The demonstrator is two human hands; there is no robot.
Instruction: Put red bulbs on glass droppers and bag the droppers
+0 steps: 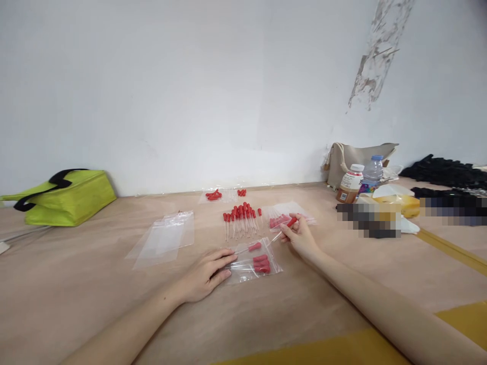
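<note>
A clear zip bag lies in front of me with several red-bulbed glass droppers inside it. My left hand rests on the bag's left end, fingers stretched out and thumb apart. Pinched in my right hand is a dropper by its red bulb, its glass tube slanting down left to the bag's upper right edge. Behind the bag, several loose droppers lie in a row, bulbs pointing away. Another bag of droppers sits partly behind my right hand.
Flat clear bags lie at left on the brown paper-covered table. Near the wall are small red pieces on clear plastic. A lime-green bag stands far left; bottles, a beige bag and black material are right.
</note>
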